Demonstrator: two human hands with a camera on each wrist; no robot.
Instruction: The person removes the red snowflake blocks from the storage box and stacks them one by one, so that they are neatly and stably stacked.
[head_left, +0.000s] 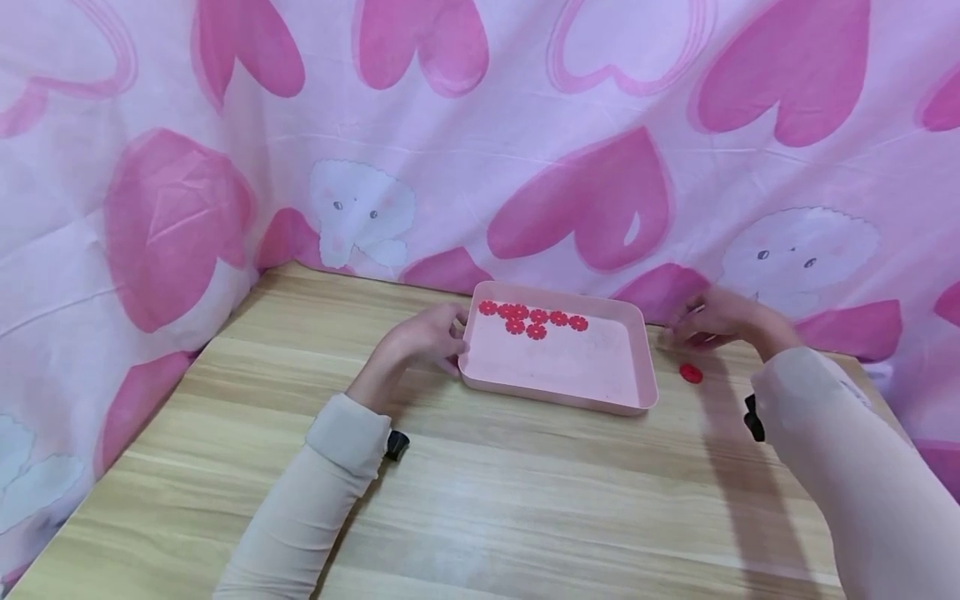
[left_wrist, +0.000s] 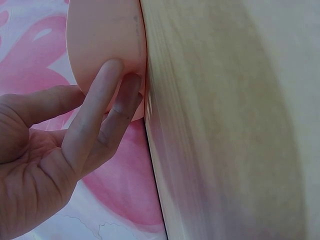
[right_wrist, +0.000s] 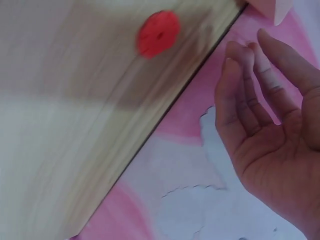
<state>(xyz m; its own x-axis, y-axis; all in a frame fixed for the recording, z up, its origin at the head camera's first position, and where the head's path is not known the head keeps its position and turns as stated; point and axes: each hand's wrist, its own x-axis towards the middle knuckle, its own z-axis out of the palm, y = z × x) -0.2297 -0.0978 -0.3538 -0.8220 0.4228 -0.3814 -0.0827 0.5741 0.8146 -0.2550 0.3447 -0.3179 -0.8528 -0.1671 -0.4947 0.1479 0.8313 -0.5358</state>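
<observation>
A shallow pink tray (head_left: 600, 367) stands on the wooden table. Several red flower-shaped discs (head_left: 537, 317) lie inside it, mostly along its far left part. At the tray's left end, my left hand (head_left: 427, 336) touches the wall with fairly straight fingers (left_wrist: 95, 107); the thumb is by the rim, its tip hard to make out. My right hand (head_left: 708, 319) hovers beyond the tray's right end, fingers loosely bent, holding nothing visible. A loose red piece (head_left: 691, 373) with notched edges lies on the table just in front of that hand; it also shows in the right wrist view (right_wrist: 158, 34).
A pink curtain (head_left: 450, 167) with hearts and cartoon animals hangs around the back and left of the table (head_left: 480, 492). Small black devices (head_left: 397, 445) show at both wrists. The table's back edge runs close behind the tray.
</observation>
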